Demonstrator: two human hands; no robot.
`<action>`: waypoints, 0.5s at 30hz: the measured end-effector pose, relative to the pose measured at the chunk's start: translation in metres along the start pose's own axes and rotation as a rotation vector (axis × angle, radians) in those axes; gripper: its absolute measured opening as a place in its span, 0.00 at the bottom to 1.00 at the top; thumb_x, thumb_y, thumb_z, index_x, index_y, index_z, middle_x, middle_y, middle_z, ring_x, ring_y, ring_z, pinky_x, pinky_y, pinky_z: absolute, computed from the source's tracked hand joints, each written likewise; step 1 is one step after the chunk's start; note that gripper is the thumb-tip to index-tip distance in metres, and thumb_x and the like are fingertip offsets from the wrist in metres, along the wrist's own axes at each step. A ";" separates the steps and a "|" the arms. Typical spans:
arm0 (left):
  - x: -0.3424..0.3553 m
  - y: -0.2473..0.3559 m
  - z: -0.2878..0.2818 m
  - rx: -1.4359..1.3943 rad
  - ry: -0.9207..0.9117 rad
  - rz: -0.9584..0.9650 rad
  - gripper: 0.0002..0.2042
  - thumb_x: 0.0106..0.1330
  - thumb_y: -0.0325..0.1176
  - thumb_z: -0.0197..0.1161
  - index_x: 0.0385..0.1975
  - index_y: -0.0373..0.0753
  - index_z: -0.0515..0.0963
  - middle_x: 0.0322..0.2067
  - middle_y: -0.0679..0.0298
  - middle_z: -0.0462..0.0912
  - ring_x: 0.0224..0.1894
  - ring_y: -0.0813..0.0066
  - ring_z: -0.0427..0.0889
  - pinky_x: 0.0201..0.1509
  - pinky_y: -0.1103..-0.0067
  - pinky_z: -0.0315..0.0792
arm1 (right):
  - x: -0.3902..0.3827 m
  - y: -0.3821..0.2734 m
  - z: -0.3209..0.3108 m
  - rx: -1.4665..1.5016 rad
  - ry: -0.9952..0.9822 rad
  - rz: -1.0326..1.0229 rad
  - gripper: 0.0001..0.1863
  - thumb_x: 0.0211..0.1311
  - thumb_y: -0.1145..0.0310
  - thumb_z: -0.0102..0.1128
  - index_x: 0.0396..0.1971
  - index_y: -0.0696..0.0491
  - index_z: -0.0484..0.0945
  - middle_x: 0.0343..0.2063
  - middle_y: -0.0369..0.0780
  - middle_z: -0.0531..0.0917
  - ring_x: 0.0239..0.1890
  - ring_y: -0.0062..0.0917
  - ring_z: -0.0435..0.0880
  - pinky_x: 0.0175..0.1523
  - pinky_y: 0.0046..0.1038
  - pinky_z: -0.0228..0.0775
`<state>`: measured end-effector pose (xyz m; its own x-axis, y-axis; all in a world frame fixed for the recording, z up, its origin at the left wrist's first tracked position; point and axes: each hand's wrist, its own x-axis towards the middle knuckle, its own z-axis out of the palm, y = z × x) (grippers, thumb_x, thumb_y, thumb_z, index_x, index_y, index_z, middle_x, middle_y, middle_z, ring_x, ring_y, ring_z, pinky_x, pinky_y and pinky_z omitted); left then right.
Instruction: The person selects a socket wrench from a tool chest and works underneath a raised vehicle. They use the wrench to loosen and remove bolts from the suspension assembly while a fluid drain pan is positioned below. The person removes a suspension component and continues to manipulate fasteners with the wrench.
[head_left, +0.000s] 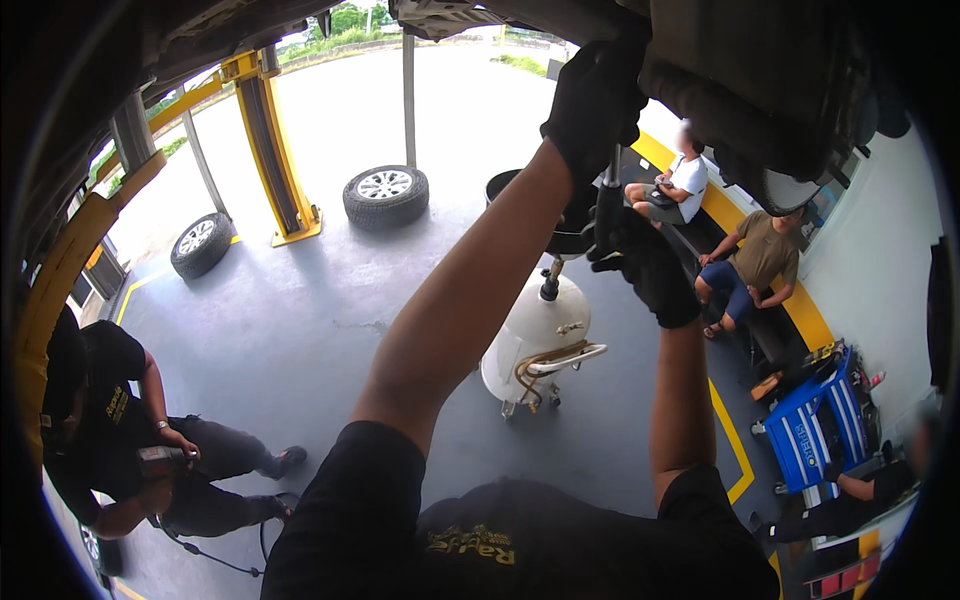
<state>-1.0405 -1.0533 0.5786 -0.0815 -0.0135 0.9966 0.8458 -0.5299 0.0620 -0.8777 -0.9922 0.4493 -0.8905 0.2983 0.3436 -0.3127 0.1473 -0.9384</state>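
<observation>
Under raised vehicle (740, 65), steel-shanked hand tool (613, 168) held near-upright, dark grip part-wrapped by R hand (652, 268), gloved; L hand (597, 108) curled nr. top end, exact hold can't be told. Alloy wheels (387, 192) on flr., prob. already removed; overhead work judged unfinished, tool tip hidden.

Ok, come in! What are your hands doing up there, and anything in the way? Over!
Right hand gripping dark-handled tool. Left hand at tool's top end, by vehicle underside, grip hidden. White wheeled tank beyond, seemingly not in the way.
</observation>
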 end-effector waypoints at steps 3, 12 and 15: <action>0.005 -0.012 -0.005 0.395 -0.215 0.141 0.25 0.56 0.31 0.75 0.55 0.38 0.78 0.41 0.57 0.85 0.44 0.60 0.84 0.46 0.72 0.80 | 0.000 0.032 0.030 0.166 0.025 -0.071 0.25 0.75 0.65 0.60 0.68 0.51 0.68 0.45 0.36 0.80 0.43 0.24 0.88 0.48 0.28 0.81; 0.005 -0.010 -0.011 0.467 -0.189 0.227 0.23 0.55 0.29 0.75 0.52 0.37 0.80 0.47 0.56 0.84 0.50 0.57 0.85 0.55 0.69 0.79 | 0.036 0.051 -0.060 0.780 0.082 -0.249 0.24 0.81 0.57 0.44 0.63 0.60 0.73 0.53 0.47 0.84 0.57 0.38 0.83 0.67 0.41 0.72; 0.008 -0.009 -0.014 0.442 -0.192 0.151 0.23 0.55 0.29 0.75 0.53 0.35 0.79 0.46 0.54 0.85 0.50 0.57 0.85 0.55 0.69 0.79 | 0.065 0.060 -0.056 -0.083 0.194 -0.607 0.18 0.65 0.72 0.69 0.53 0.61 0.80 0.45 0.43 0.88 0.46 0.30 0.87 0.56 0.27 0.78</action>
<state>-1.0558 -1.0606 0.5855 0.1226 0.1158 0.9857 0.9865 -0.1233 -0.1082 -0.9363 -0.9109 0.4173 -0.4848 0.3026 0.8206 -0.7088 0.4138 -0.5713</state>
